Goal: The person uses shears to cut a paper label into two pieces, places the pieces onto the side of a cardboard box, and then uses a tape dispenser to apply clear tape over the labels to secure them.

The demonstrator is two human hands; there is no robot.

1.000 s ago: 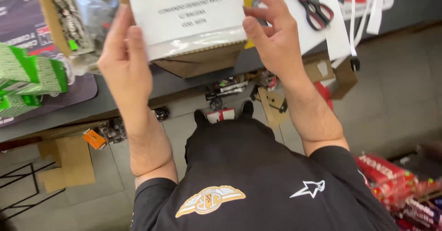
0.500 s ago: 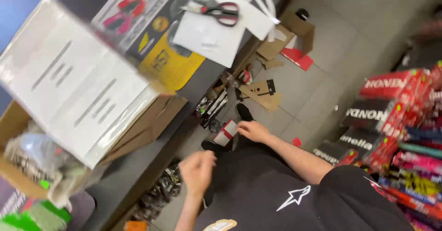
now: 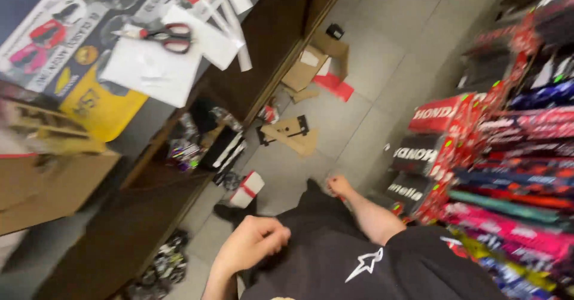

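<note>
Black shirt cloth lies under the left hand [image 3: 251,243], whose fingers curl loosely closed on nothing. The right hand [image 3: 339,185] hangs low beside the stacked boxes [image 3: 427,150], fingers closed, empty. Scissors [image 3: 164,36] rest on the worktop [image 3: 269,31], well apart.

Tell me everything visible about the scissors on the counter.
The scissors have red and black loop handles and short silvery blades. They lie flat and closed on a white sheet of paper at the upper left, blades pointing left, handles to the right. They look like plastic-handled metal scissors. Nothing holds them; both hands are far off, down by the person's body. Motion blur hides finer detail.
</note>
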